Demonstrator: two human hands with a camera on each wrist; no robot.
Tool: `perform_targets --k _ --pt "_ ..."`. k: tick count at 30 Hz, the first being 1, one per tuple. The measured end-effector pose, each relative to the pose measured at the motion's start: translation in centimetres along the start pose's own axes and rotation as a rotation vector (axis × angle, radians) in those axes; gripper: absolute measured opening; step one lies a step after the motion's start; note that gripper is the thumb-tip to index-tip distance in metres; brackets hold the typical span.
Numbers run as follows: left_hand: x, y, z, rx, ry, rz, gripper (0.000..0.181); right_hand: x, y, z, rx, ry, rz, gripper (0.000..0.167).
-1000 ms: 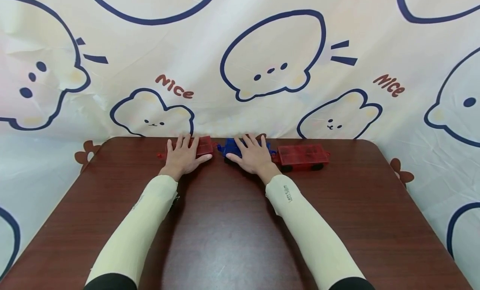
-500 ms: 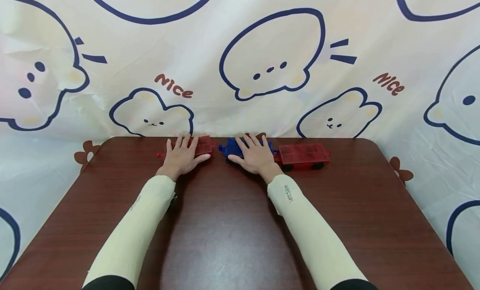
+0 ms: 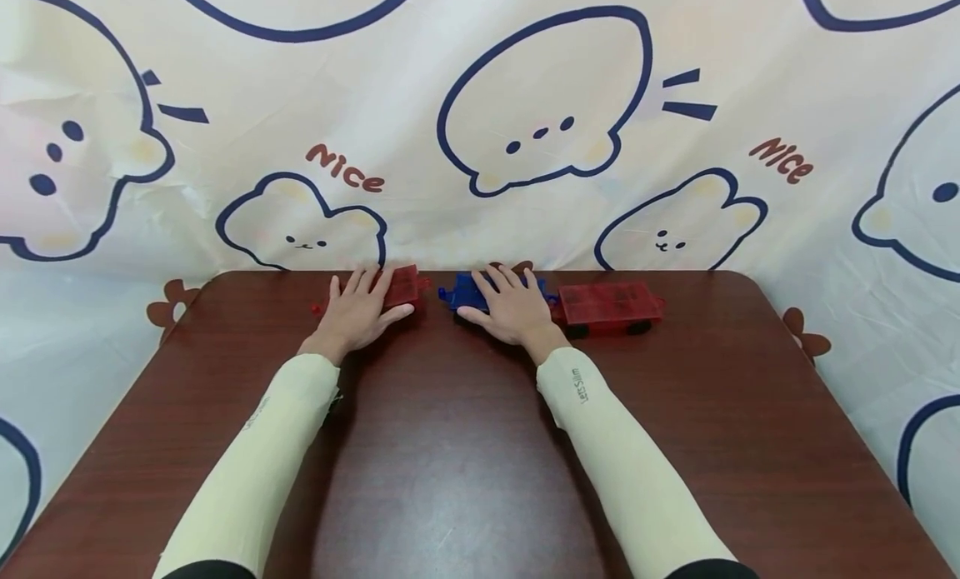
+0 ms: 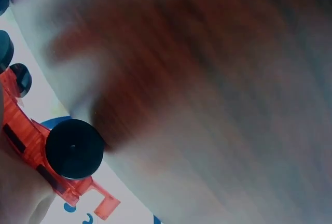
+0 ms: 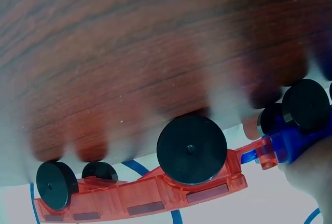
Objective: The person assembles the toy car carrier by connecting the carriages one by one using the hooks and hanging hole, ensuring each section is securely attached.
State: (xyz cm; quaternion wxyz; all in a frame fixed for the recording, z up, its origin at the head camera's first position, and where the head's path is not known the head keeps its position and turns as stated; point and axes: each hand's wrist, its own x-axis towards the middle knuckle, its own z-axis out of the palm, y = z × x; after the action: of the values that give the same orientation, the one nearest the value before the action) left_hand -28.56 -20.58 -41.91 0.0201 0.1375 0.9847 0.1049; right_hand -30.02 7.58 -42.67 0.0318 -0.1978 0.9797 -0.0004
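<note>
A translucent red toy train car [image 3: 403, 287] with black wheels is near the table's far edge, at the left in the head view. My left hand [image 3: 356, 311] grips it from above, with the thumb along its near side. Its coupling [image 4: 106, 206] juts out in the left wrist view. To the right, my right hand [image 3: 513, 308] holds a blue toy train car [image 3: 463, 291], which it largely covers. Another red toy train car [image 3: 611, 304] is hooked to the blue car's right end. A gap separates the left red car from the blue one.
All the cars stand along the far edge of a brown wooden table [image 3: 450, 446]. A white curtain [image 3: 412, 146] with blue cartoon outlines hangs right behind that edge and along both sides.
My left hand has shifted slightly left with its red car, and the gap to the blue car has widened a little. The right hand and its cars have barely moved.
</note>
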Motion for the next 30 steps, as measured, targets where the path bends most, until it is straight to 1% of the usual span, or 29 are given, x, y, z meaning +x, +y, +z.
perform_targets --k 6,14,17,24,30 --pt "-0.25 -0.29 -0.07 -0.003 0.015 0.026 0.091 0.12 -0.19 -0.26 -0.010 -0.004 -0.021 0.086" --pt "0.05 0.17 0.26 -0.048 0.030 0.055 0.092 0.20 -0.07 -0.04 -0.012 -0.007 -0.036 0.086" --pt "0.11 0.23 0.38 -0.050 0.024 0.064 0.091 0.27 -0.15 0.15 -0.008 -0.001 -0.044 0.086" --pt "0.08 0.47 0.42 -0.009 -0.026 0.083 0.094 0.33 -0.25 0.11 -0.025 0.001 -0.051 0.087" --pt "-0.12 0.52 0.31 -0.004 -0.030 0.076 0.093 0.32 -0.25 0.12 -0.028 -0.005 -0.056 0.088"
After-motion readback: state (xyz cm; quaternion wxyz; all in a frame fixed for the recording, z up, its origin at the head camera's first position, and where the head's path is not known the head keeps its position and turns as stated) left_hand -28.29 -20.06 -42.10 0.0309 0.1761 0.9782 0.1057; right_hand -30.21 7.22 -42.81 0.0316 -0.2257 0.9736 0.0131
